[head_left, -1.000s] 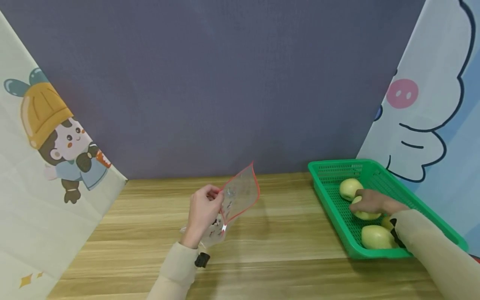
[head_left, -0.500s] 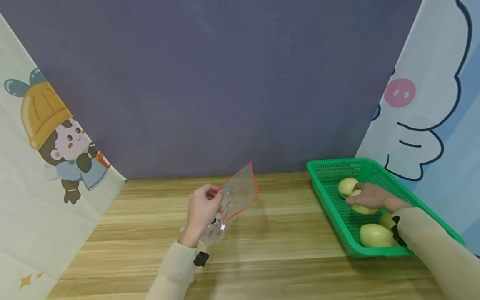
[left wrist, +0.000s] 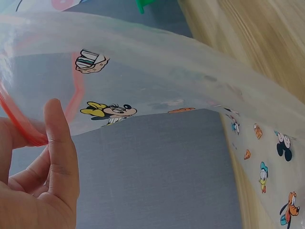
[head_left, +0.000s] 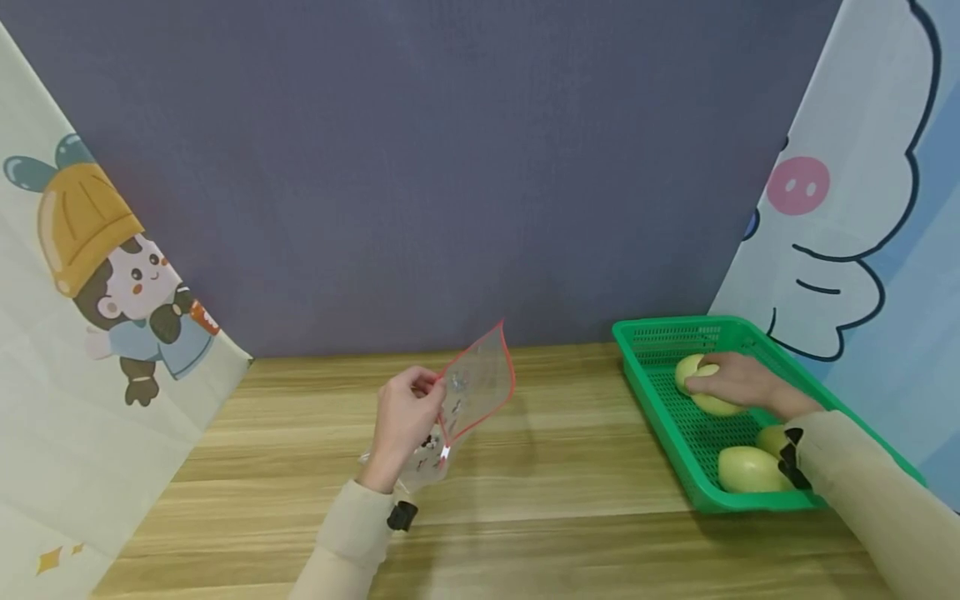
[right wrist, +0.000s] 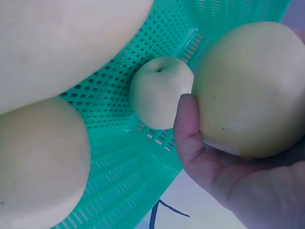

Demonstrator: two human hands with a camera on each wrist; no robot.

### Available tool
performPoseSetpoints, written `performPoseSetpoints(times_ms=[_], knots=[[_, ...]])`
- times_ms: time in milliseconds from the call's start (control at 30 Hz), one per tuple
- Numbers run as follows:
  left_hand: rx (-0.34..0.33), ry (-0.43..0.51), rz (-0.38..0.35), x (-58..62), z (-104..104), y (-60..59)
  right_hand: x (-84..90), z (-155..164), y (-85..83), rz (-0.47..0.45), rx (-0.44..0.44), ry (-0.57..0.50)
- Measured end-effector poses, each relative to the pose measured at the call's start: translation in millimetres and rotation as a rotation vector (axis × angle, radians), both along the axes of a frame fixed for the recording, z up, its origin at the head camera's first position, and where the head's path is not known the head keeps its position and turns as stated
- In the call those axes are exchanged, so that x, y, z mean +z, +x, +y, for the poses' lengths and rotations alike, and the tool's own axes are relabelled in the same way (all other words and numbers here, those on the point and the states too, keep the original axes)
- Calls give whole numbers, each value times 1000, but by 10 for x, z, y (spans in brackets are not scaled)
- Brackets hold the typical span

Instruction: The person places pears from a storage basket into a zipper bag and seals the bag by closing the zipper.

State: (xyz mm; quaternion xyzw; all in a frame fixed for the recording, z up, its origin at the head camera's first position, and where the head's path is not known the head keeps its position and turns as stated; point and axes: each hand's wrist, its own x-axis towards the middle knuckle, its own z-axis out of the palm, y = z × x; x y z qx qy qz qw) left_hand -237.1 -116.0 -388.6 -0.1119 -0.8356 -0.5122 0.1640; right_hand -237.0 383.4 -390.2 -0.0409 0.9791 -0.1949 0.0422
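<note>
My left hand (head_left: 405,417) pinches the red-edged top of a clear zip bag (head_left: 483,387) above the table. The bag's mouth stands partly spread, and cartoon figures are printed on the plastic (left wrist: 190,86). Thumb and fingers of my right hand (head_left: 738,383) grip a pale yellow apple (right wrist: 248,90) inside the green basket (head_left: 765,501). Close behind the held apple lies another apple (head_left: 684,372). Nearer the front are an apple (head_left: 750,470) and one more (head_left: 771,438), partly covered by my right wrist.
The wood-grain table (head_left: 570,467) runs between the bag and the basket. A dark grey backdrop (head_left: 480,183) rises behind it. Printed cartoon panels (head_left: 832,250) flank both sides, the right one close by the basket's far side.
My right hand has moved a little toward the back of the basket with the apple, away from the front apples. The left hand and the bag stay nearly still.
</note>
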Motion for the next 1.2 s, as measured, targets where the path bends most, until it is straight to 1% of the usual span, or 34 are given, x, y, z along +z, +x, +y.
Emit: performPoseSetpoints(times_ms=[167, 300, 400, 567, 867, 1033, 1200], knots=[[-4, -4, 0, 6, 3, 4, 28, -37, -21, -19, -22, -21], [3, -11, 1, 1, 9, -1, 52, -86, -29, -16, -39, -32], [3, -9, 2, 1, 23, -2, 87, -118, -14, 3, -38, -49], [5, -7, 10, 8, 36, -6, 198, -170, 13, 34, -36, -71], [7, 4, 17, 14, 50, -11, 343, -274, 30, 56, -52, -112], [8, 11, 15, 10, 65, -21, 411, -348, 33, 84, -59, -111], [9, 10, 14, 2, 72, -34, 469, -462, 45, 124, -43, -111]])
